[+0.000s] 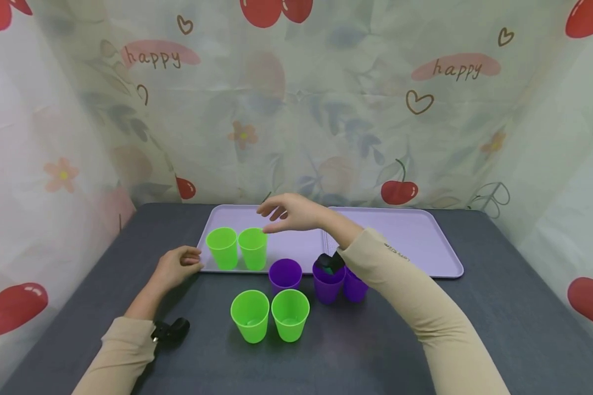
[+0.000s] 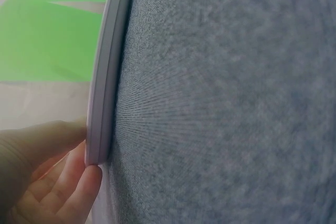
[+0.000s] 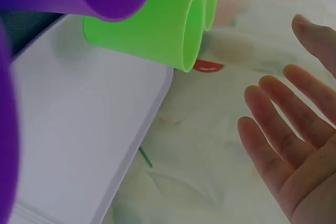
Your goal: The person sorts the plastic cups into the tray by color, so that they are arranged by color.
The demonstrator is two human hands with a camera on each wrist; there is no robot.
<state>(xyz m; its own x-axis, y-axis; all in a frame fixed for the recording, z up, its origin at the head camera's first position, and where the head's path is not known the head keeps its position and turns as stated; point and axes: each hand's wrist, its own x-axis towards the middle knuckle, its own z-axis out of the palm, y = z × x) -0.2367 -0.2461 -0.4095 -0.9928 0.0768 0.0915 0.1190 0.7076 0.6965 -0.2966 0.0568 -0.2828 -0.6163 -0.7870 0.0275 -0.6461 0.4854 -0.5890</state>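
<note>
Beside the front left corner of the left lilac tray [image 1: 296, 249], my left hand [image 1: 175, 267] has its fingers bent; in the left wrist view the thumb and fingers of this hand [image 2: 50, 177] grip the tray corner [image 2: 100, 124]. Two green cups [image 1: 222, 249] [image 1: 253, 250] stand upright side by side on that tray. My right hand [image 1: 294, 213] is raised above the tray, just right of the second cup, holding nothing. The right wrist view shows its fingers spread [image 3: 294, 129], apart from the green cups [image 3: 147, 30].
In front of the trays stand two more green cups [image 1: 250, 317] [image 1: 290, 316] and several purple cups [image 1: 285, 277], partly behind my right sleeve. A second lilac tray [image 1: 395, 236] adjoins at the right. Patterned cloth [image 1: 296, 109] hangs behind and at both sides.
</note>
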